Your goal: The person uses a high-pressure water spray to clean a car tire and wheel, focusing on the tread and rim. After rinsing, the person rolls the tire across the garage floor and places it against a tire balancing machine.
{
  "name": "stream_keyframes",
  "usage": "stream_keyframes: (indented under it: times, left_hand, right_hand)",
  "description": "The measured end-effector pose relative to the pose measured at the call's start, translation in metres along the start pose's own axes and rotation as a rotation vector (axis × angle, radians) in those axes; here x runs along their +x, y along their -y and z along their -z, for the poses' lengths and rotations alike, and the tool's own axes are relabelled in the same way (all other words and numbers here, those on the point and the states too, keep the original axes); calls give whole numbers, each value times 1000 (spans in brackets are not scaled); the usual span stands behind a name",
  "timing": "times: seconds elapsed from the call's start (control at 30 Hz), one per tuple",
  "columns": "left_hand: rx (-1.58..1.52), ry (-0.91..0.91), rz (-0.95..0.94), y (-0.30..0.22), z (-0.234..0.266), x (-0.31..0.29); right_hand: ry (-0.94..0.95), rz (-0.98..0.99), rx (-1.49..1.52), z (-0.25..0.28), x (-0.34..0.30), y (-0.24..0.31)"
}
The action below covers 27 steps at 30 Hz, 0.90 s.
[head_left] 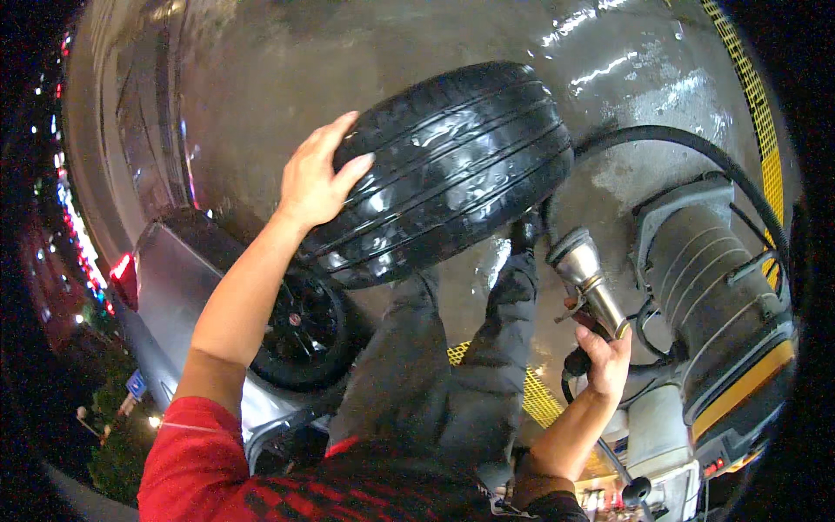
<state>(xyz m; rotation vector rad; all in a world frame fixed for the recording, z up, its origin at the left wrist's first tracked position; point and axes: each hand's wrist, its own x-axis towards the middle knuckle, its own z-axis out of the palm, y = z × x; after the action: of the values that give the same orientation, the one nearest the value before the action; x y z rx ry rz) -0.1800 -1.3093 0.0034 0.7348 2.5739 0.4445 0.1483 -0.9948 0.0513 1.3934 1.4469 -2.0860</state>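
A large black tyre [452,170] with a wet, glossy grooved tread stands in front of my legs. My left hand [320,174] grips its left edge, thumb on the tread and fingers along the rim side. In my right hand [602,358] is a silver metal tool with a flared round nozzle [576,259], pointing up toward the tyre's lower right side without touching it. The tool has a small lever at its side; its exact kind is not clear. My fingers partly hide its handle.
A grey car [183,278] with a black wheel [300,326] stands at the left. On the right is a grey ribbed machine [709,261] with a thick black hose [687,135] curving above it. The wet floor [287,61] has yellow grating [757,96] along its right.
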Motion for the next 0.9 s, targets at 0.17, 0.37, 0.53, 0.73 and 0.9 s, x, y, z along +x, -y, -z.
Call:
stream_keyframes:
  times: [0.17,0.37,0.53,0.73,0.9]
  left_hand:
    - [49,-38,85,-33,-21,-11]
    - [107,-87,159,-63,-35,-12]
    - [95,-113,194,-73,-45,-4]
    - [102,-91,228,-89,-42,3]
    - [141,-105,235,-91,-46,11]
  right_hand:
    - [224,5,-112,-5,-19,26]
    - [190,12,-196,-17,-44,24]
    - [229,215,-278,-34,-47,12]
    - [265,310,-501,-28,-52,17]
    - [81,226,-386,-7,-49,23]
